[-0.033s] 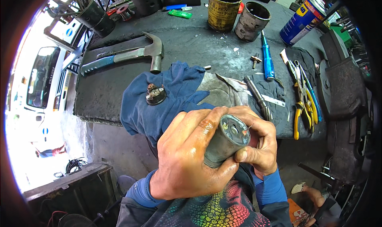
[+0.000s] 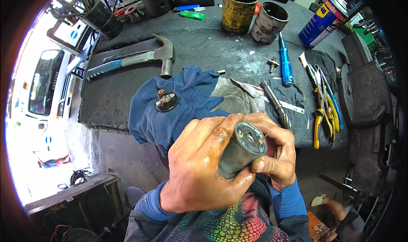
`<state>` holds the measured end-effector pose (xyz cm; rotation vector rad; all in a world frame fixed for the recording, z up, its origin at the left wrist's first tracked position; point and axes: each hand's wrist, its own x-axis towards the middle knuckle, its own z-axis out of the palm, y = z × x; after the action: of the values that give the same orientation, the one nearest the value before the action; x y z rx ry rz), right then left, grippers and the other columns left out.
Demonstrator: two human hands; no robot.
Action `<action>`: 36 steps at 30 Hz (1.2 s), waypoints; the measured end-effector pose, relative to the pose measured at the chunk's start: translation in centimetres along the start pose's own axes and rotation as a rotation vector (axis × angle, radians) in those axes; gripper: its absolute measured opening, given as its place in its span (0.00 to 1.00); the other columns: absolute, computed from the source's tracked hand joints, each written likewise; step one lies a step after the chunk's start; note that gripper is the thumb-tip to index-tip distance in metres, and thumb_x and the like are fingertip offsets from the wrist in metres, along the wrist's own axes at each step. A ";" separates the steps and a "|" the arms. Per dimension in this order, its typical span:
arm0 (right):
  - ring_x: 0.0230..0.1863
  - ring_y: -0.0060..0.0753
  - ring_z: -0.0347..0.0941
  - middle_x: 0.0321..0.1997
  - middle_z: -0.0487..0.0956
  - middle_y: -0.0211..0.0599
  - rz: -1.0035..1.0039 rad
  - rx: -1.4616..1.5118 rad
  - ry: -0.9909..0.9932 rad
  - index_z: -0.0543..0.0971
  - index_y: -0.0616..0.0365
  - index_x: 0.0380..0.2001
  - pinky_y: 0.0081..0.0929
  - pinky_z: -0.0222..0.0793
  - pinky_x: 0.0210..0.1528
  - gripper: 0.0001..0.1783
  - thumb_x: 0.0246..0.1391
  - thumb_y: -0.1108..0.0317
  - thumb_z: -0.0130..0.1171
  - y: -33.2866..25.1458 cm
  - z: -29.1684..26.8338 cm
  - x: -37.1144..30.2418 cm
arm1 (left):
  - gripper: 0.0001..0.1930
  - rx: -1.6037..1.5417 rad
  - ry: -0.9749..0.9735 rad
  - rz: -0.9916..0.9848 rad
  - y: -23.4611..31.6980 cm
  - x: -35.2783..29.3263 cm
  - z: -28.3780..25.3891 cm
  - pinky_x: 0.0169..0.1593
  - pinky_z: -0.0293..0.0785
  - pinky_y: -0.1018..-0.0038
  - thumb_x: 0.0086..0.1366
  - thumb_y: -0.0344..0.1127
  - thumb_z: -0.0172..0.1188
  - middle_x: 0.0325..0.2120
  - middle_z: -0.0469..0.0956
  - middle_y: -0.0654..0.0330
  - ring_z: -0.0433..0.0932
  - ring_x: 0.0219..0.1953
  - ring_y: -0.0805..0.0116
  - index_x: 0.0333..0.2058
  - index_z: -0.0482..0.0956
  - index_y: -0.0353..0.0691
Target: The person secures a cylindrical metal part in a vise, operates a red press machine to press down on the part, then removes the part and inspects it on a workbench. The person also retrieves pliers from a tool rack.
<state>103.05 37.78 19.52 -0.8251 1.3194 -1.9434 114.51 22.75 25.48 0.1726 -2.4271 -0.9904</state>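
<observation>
My left hand is wrapped round the side of a grey metal cylinder, which looks like a solenoid body. From the other side my right hand grips it too, the thumb pressed near its rim. Its end face tilts up toward me, with a central hole and small copper-coloured bits; a thin wire end sticks out by the right fingers. Both hands look wet or greasy. Beyond them, on a crumpled blue cloth, sits a round black cap with metal terminals. What lies under the cylinder is hidden.
A claw hammer lies at the left of the dark bench. To the right are a metal shaft, a blue screwdriver, pliers and a spray can. Two dirty tins stand at the back. Another person's leg shows lower right.
</observation>
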 end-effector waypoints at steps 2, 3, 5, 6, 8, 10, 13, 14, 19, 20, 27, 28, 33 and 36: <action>0.60 0.46 0.73 0.56 0.78 0.55 0.007 0.002 -0.010 0.81 0.74 0.51 0.41 0.64 0.66 0.40 0.40 0.54 0.83 0.0 -0.1 0.1 | 0.34 0.000 -0.007 -0.008 -0.1 0.0 0.1 0.43 0.78 0.64 0.39 0.34 0.74 0.38 0.81 0.51 0.81 0.38 0.51 0.50 0.81 0.30; 0.60 0.46 0.73 0.56 0.78 0.54 0.007 0.002 -0.016 0.81 0.74 0.51 0.40 0.64 0.66 0.40 0.40 0.54 0.83 0.0 -0.2 0.2 | 0.34 0.001 -0.008 -0.008 -0.2 0.0 0.1 0.43 0.78 0.64 0.39 0.34 0.75 0.38 0.81 0.50 0.81 0.38 0.51 0.50 0.81 0.30; 0.60 0.45 0.73 0.56 0.78 0.54 0.015 0.020 -0.005 0.81 0.74 0.51 0.40 0.64 0.66 0.40 0.40 0.54 0.82 0.1 -0.2 0.3 | 0.35 -0.006 -0.025 -0.043 -0.1 0.2 0.1 0.42 0.78 0.64 0.39 0.34 0.75 0.38 0.81 0.51 0.81 0.38 0.51 0.50 0.80 0.30; 0.60 0.45 0.73 0.55 0.78 0.54 0.022 0.030 0.001 0.81 0.74 0.51 0.40 0.64 0.66 0.40 0.40 0.54 0.82 0.1 -0.1 0.3 | 0.35 -0.010 -0.034 -0.063 -0.1 0.2 0.1 0.42 0.78 0.64 0.39 0.34 0.75 0.39 0.81 0.51 0.81 0.38 0.51 0.50 0.80 0.30; 0.59 0.45 0.73 0.55 0.78 0.53 0.034 0.039 0.006 0.81 0.74 0.51 0.39 0.64 0.65 0.40 0.41 0.53 0.81 0.2 -0.1 0.3 | 0.35 -0.025 -0.005 -0.062 -0.2 0.0 0.4 0.42 0.78 0.63 0.38 0.35 0.75 0.39 0.81 0.51 0.81 0.38 0.51 0.50 0.81 0.31; 0.59 0.45 0.73 0.55 0.78 0.52 0.056 0.005 0.019 0.81 0.74 0.50 0.39 0.64 0.65 0.40 0.42 0.52 0.80 0.1 0.2 0.6 | 0.35 -0.032 0.020 -0.057 -0.5 -0.3 0.4 0.42 0.78 0.63 0.38 0.36 0.75 0.39 0.81 0.51 0.81 0.38 0.51 0.50 0.81 0.32; 0.58 0.44 0.74 0.55 0.79 0.51 0.071 -0.165 0.066 0.81 0.73 0.50 0.38 0.64 0.65 0.40 0.44 0.46 0.74 -0.5 0.9 0.5 | 0.31 -0.036 0.041 -0.095 -1.1 -0.6 0.0 0.46 0.82 0.64 0.43 0.39 0.78 0.42 0.84 0.51 0.85 0.42 0.54 0.49 0.84 0.37; 0.57 0.44 0.75 0.55 0.78 0.51 0.081 -0.200 0.146 0.81 0.73 0.51 0.38 0.65 0.64 0.42 0.45 0.44 0.73 -1.1 2.0 0.5 | 0.31 -0.055 0.059 -0.091 -1.2 -0.5 -0.2 0.48 0.81 0.63 0.44 0.39 0.78 0.43 0.84 0.51 0.84 0.43 0.52 0.50 0.83 0.37; 0.55 0.37 0.74 0.59 0.76 0.41 -0.154 -0.628 0.288 0.75 0.66 0.62 0.35 0.70 0.60 0.27 0.65 0.62 0.62 -2.9 1.5 0.2 | 0.33 -0.201 0.296 -0.041 -3.6 0.3 2.9 0.51 0.77 0.62 0.49 0.36 0.77 0.49 0.81 0.52 0.80 0.46 0.50 0.55 0.77 0.38; 0.55 0.36 0.74 0.58 0.77 0.41 -0.200 -0.646 0.274 0.76 0.67 0.62 0.33 0.70 0.60 0.25 0.66 0.64 0.61 -2.8 0.7 0.0 | 0.32 -0.190 0.306 -0.053 -4.2 0.3 3.4 0.51 0.77 0.63 0.50 0.36 0.77 0.49 0.81 0.53 0.80 0.46 0.50 0.54 0.77 0.39; 0.53 0.38 0.73 0.60 0.75 0.45 -0.198 -0.603 0.186 0.74 0.71 0.61 0.33 0.70 0.57 0.23 0.68 0.68 0.56 -2.9 -0.5 0.3 | 0.35 -0.052 0.337 -0.052 -6.2 0.3 4.7 0.54 0.78 0.59 0.44 0.45 0.77 0.48 0.82 0.47 0.82 0.48 0.48 0.52 0.81 0.36; 0.52 0.37 0.73 0.59 0.76 0.45 -0.192 -0.597 0.187 0.75 0.71 0.61 0.33 0.70 0.57 0.22 0.68 0.69 0.56 -3.0 -0.4 0.4 | 0.35 -0.047 0.353 -0.036 -6.2 0.3 4.8 0.53 0.78 0.59 0.43 0.45 0.77 0.48 0.83 0.48 0.82 0.48 0.48 0.52 0.81 0.36; 0.55 0.40 0.74 0.58 0.77 0.47 -0.127 -0.455 0.254 0.74 0.73 0.60 0.34 0.69 0.60 0.22 0.67 0.71 0.55 -3.1 -0.9 1.5 | 0.35 -0.143 0.260 0.046 -6.7 0.6 4.1 0.52 0.76 0.57 0.43 0.44 0.79 0.48 0.82 0.48 0.80 0.47 0.46 0.52 0.81 0.37; 0.54 0.40 0.75 0.57 0.78 0.48 -0.107 -0.425 0.236 0.74 0.74 0.59 0.33 0.70 0.60 0.21 0.66 0.73 0.54 -4.2 -0.6 3.3 | 0.34 -0.179 0.222 -0.016 -7.0 0.8 4.4 0.53 0.75 0.56 0.45 0.43 0.79 0.46 0.82 0.49 0.79 0.48 0.47 0.53 0.80 0.39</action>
<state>99.92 36.71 23.81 -0.8982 1.9086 -1.9134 111.12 20.16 18.29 0.2266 -2.1291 -1.1267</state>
